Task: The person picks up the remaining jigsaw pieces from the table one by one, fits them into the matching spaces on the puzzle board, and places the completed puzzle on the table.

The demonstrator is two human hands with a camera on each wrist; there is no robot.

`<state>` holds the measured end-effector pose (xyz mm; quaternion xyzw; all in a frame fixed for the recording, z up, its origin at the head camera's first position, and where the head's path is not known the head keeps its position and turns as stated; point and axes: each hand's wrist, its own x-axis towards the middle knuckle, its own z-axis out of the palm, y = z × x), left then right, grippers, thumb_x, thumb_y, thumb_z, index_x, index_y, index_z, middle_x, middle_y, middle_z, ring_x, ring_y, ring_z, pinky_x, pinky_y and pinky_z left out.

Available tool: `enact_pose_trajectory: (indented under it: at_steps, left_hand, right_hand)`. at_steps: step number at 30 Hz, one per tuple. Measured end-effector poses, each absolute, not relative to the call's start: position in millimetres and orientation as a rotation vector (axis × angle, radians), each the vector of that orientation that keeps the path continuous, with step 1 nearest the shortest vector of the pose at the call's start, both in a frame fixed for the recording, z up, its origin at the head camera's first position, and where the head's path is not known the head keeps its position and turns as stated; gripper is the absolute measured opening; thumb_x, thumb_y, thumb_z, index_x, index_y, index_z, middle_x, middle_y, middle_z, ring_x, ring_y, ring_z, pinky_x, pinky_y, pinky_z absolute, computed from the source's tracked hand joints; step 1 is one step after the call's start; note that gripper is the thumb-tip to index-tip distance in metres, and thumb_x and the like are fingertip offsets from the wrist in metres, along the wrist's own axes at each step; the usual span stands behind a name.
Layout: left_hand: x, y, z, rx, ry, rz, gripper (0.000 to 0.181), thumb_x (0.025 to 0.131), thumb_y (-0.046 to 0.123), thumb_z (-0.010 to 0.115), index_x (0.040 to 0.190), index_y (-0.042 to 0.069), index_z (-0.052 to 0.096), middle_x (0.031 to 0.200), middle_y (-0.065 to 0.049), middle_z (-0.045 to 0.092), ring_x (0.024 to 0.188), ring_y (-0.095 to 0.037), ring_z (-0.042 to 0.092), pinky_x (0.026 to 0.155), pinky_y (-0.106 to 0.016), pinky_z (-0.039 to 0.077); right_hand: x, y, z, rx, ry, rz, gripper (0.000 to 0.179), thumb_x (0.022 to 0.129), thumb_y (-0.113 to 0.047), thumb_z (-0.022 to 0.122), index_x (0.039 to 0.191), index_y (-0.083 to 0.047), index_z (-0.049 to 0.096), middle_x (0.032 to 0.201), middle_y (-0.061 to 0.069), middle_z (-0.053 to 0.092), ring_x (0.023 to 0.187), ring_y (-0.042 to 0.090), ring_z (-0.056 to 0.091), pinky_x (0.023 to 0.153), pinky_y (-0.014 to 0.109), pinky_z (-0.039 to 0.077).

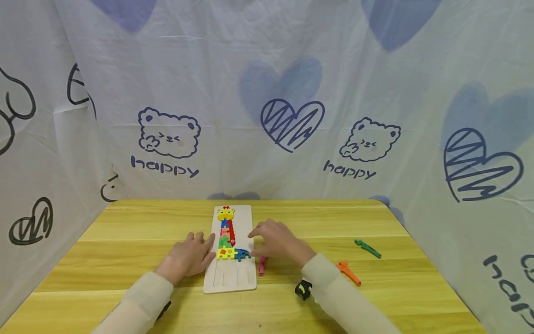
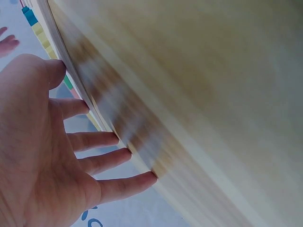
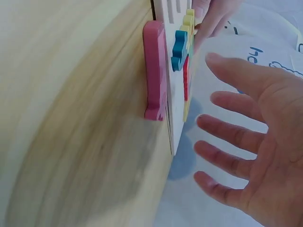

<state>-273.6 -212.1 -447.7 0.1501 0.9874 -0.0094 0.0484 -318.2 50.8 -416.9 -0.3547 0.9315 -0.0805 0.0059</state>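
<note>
A white puzzle board (image 1: 227, 273) lies on the table with a giraffe puzzle in it. The yellow giraffe head (image 1: 225, 214), the neck of several coloured pieces, the red mane (image 1: 231, 233), the yellow body piece (image 1: 225, 253) and the blue piece (image 1: 242, 254) sit in the board. My left hand (image 1: 193, 254) rests at the board's left edge, fingers spread and thumb against its side. Over the right edge is my right hand (image 1: 277, 240), with spread fingers and nothing between them. Beside that edge, below the right hand, lies a pink leg piece (image 3: 155, 71).
To the right on the wooden table (image 1: 167, 311) lie a green piece (image 1: 368, 248) and an orange piece (image 1: 349, 272), the orange one close to the right sleeve. A printed cloth (image 1: 225, 93) hangs behind the table and along both sides.
</note>
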Motion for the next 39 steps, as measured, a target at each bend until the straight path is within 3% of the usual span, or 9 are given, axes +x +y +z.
enact_pose_trajectory:
  at_steps: [4, 10, 20, 39]
  left_hand:
    - [-274, -212, -448, 0.458, 3.012, -0.035, 0.06, 0.108, 0.041, 0.048, 0.155, 0.005, 0.044, 0.148, -0.029, 0.049, 0.131, -0.051, 0.05, 0.094, -0.07, 0.053]
    - [-274, -212, -450, 0.451, 3.01, -0.022, 0.061, 0.108, 0.042, 0.048, 0.156, 0.006, 0.044, 0.149, -0.029, 0.049, 0.133, -0.051, 0.049, 0.096, -0.07, 0.053]
    - [-273, -212, -449, 0.447, 3.006, -0.009, 0.061, 0.108, 0.042, 0.048, 0.156, 0.005, 0.043, 0.15, -0.029, 0.048, 0.134, -0.051, 0.048, 0.096, -0.071, 0.052]
    - [-272, -211, -448, 0.466, 3.019, -0.021, 0.06, 0.107, 0.042, 0.049, 0.155, 0.005, 0.044, 0.149, -0.029, 0.049, 0.132, -0.051, 0.05, 0.094, -0.07, 0.053]
  right_hand:
    - [-313, 60, -418, -1.101, 2.894, -0.182, 0.055, 0.083, -0.05, 0.084, 0.127, -0.02, 0.075, 0.129, 0.002, 0.072, 0.107, 0.021, 0.062, 0.087, 0.034, 0.053]
    - [-306, 70, -424, -1.167, 2.866, -0.1, 0.063, 0.079, -0.059, 0.084, 0.128, -0.02, 0.075, 0.12, -0.001, 0.074, 0.088, 0.014, 0.051, 0.068, 0.025, 0.037]
    - [-297, 77, -431, -1.122, 2.857, -0.1, 0.059, 0.077, -0.061, 0.084, 0.123, -0.023, 0.077, 0.12, -0.004, 0.072, 0.097, 0.013, 0.056, 0.082, 0.029, 0.046]
    - [-295, 81, -432, -1.198, 2.883, -0.134, 0.052, 0.081, -0.052, 0.084, 0.123, -0.022, 0.078, 0.123, -0.001, 0.073, 0.102, 0.016, 0.06, 0.079, 0.028, 0.047]
